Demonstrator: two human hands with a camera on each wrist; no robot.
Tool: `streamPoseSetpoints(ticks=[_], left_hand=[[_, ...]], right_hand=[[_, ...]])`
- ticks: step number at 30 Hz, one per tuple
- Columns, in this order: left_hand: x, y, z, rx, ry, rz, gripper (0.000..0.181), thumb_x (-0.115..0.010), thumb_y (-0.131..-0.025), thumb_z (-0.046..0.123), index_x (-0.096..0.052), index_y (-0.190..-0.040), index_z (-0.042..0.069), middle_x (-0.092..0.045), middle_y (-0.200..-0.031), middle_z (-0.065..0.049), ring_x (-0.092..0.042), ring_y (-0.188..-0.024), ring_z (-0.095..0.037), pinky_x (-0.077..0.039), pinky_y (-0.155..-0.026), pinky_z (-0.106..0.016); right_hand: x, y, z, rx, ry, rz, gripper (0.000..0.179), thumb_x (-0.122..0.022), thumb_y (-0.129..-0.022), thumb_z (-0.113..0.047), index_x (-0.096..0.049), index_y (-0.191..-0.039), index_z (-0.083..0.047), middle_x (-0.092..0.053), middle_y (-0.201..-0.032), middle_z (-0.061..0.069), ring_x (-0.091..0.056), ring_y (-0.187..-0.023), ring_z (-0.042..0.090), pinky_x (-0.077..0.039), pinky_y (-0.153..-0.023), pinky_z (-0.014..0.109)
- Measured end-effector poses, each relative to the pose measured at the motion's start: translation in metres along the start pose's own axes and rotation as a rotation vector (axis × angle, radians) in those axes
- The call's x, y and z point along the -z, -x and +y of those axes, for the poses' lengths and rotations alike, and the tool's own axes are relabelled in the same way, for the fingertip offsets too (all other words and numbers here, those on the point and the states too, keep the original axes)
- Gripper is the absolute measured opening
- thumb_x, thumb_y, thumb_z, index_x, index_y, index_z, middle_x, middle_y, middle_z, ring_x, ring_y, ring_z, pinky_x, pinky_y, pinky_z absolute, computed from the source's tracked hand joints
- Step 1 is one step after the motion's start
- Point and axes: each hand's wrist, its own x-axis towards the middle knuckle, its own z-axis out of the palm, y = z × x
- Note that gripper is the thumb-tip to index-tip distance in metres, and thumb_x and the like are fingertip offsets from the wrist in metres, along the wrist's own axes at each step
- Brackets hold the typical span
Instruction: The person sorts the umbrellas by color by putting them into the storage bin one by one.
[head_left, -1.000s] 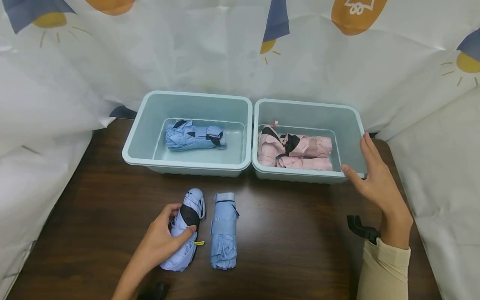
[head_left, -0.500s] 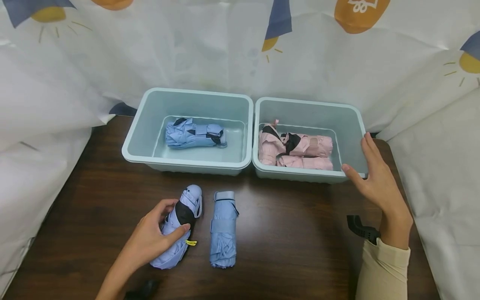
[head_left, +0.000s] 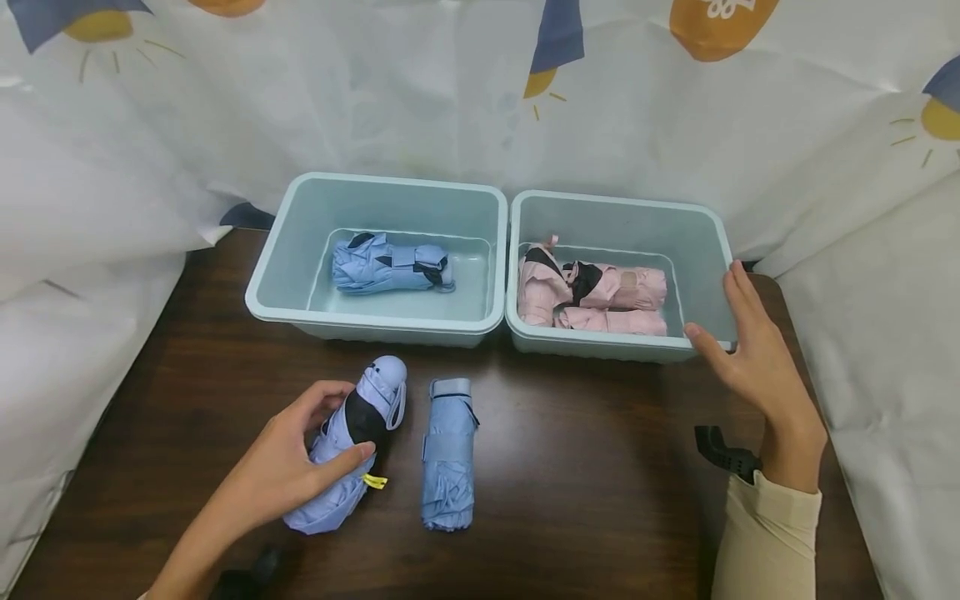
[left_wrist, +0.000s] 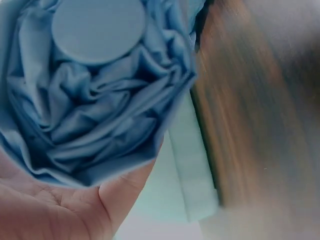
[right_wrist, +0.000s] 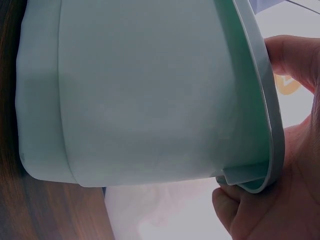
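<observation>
In the head view my left hand [head_left: 288, 467] holds a folded periwinkle umbrella [head_left: 330, 458] at the front left, thumb on one side and fingers on the other. It has a black band, a rounded handle end and a yellow tag. The left wrist view shows the bunched end of this umbrella [left_wrist: 100, 110] above the palm. A second folded blue umbrella [head_left: 448, 458] lies to its right on the table. My right hand [head_left: 765, 367] rests with spread fingers at the near right corner of the right bin [head_left: 600, 343], touching its rim.
Beside the right bin stands the left bin [head_left: 375, 325], with a folded blue umbrella [head_left: 390, 265] inside. Several folded pink umbrellas [head_left: 633, 287] lie in the right bin. A white patterned cloth [head_left: 420, 92] hangs behind the dark wooden table [head_left: 570, 467].
My left hand has shifted leftward with the periwinkle umbrella, whose lower end has swung left so it leans more. The right hand has stayed at the right bin's corner.
</observation>
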Motion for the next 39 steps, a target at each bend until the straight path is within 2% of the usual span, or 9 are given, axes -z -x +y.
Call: streamPoseSetpoints(ticks=[7, 15, 20, 27, 34, 39], left_hand=[[0.017, -0.005, 0.015, -0.084, -0.04, -0.024, 0.071, -0.09, -0.083, 0.038, -0.056, -0.14, 0.012, -0.068, -0.128, -0.011, -0.068, -0.115, -0.029, -0.055, -0.105, -0.061], [0.045, -0.014, 0.03, -0.104, -0.069, -0.055, 0.073, -0.091, -0.082, 0.037, -0.055, -0.141, 0.014, -0.069, -0.124, -0.009, -0.073, -0.112, -0.032, -0.063, -0.093, -0.048], [0.055, -0.022, 0.044, -0.133, -0.08, -0.085, 0.073, -0.09, -0.083, 0.04, -0.055, -0.141, 0.013, -0.069, -0.128, -0.011, -0.072, -0.116, -0.035, -0.058, -0.102, -0.062], [0.071, -0.031, 0.061, -0.181, -0.111, -0.083, 0.074, -0.09, -0.082, 0.039, -0.055, -0.142, 0.015, -0.07, -0.128, -0.012, -0.073, -0.111, -0.034, -0.062, -0.093, -0.06], [0.09, -0.043, 0.071, -0.149, -0.154, -0.063, 0.075, -0.088, -0.084, 0.04, -0.053, -0.146, 0.018, -0.066, -0.138, -0.02, -0.069, -0.118, -0.052, -0.056, -0.095, -0.071], [0.101, -0.054, 0.079, -0.143, -0.204, -0.045, 0.077, -0.088, -0.083, 0.043, -0.053, -0.148, 0.02, -0.064, -0.14, -0.019, -0.068, -0.117, -0.048, -0.058, -0.09, -0.068]], right_hand=[[0.0, -0.001, 0.001, -0.009, 0.001, 0.001, 0.09, -0.061, -0.103, -0.038, -0.007, -0.171, -0.013, 0.001, -0.181, 0.005, -0.007, -0.167, 0.043, -0.011, -0.126, 0.078], [-0.003, -0.001, 0.0, -0.004, -0.006, -0.005, 0.09, -0.062, -0.103, -0.038, -0.007, -0.171, -0.013, 0.001, -0.181, 0.004, -0.007, -0.167, 0.043, -0.012, -0.126, 0.078], [-0.001, -0.001, 0.001, 0.013, 0.002, 0.005, 0.091, -0.063, -0.103, -0.037, -0.009, -0.171, -0.012, -0.002, -0.181, 0.007, -0.009, -0.166, 0.044, -0.013, -0.126, 0.077], [0.002, 0.0, 0.003, 0.005, -0.005, 0.02, 0.091, -0.065, -0.101, -0.036, -0.012, -0.171, -0.011, -0.004, -0.181, 0.007, -0.011, -0.166, 0.044, -0.013, -0.125, 0.078], [0.002, -0.001, 0.001, -0.005, -0.006, 0.002, 0.091, -0.063, -0.102, -0.038, -0.009, -0.171, -0.014, -0.001, -0.181, 0.004, -0.008, -0.166, 0.044, -0.012, -0.125, 0.079], [0.002, -0.001, 0.001, -0.007, -0.006, -0.002, 0.092, -0.062, -0.102, -0.038, -0.007, -0.171, -0.014, 0.0, -0.181, 0.004, -0.008, -0.166, 0.044, -0.011, -0.125, 0.079]])
